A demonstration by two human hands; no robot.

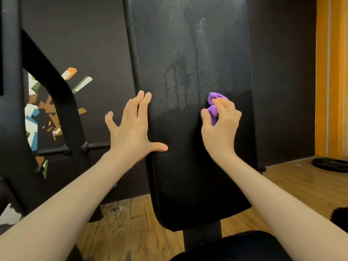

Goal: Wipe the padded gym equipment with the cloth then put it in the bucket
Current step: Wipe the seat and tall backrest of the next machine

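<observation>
A tall black padded backrest (188,157) fills the middle of the head view, with wet streaks on its upper half. My right hand (221,127) grips a bunched purple cloth (213,108) and holds it against the pad's right side. My left hand (135,129) rests on the pad's left edge with fingers spread and thumb lying on the leather. No bucket is in view.
A black machine frame (47,102) with a horizontal bar (75,148) stands to the left before a dark wall with a mural. A black seat pad (235,247) lies below. A weight plate (331,164) lies on the wooden floor at right, beside an orange wall (331,72).
</observation>
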